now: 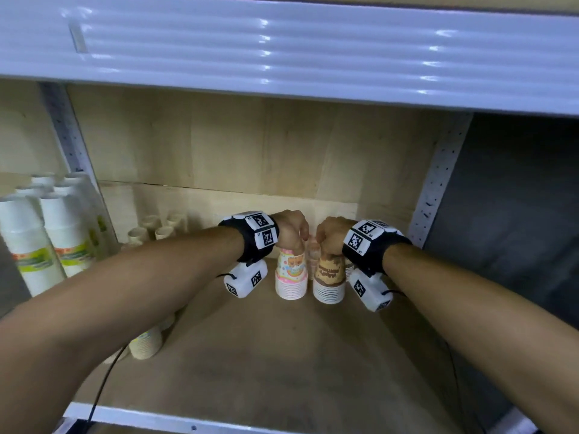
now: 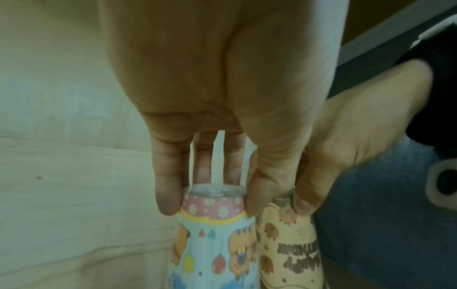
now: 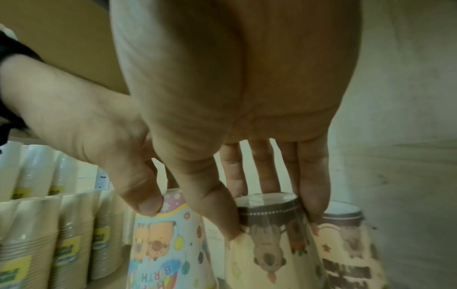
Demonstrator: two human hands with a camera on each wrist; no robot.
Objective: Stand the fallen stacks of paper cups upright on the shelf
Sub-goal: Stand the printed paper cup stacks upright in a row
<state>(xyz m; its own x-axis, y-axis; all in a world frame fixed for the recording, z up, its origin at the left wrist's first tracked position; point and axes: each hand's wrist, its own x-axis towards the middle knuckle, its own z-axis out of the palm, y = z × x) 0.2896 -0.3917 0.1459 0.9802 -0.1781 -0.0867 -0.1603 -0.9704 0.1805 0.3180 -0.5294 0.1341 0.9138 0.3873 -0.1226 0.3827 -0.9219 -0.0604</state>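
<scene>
Left hand (image 1: 289,228) pinches the top of the pink birthday cup stack (image 1: 291,275); right hand (image 1: 332,234) pinches the brown one (image 1: 329,281) touching beside it, both upright mid-shelf. Settle the bases flat before letting go. The wooden shelf (image 1: 250,355) has a white front edge; sleeved cup stacks (image 1: 47,239) stand left.

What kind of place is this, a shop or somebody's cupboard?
Probably a shop or stockroom. A white metal shelf on perforated uprights holds many wrapped paper cup stacks, several of one kind in rows, plus party-print stacks.
</scene>
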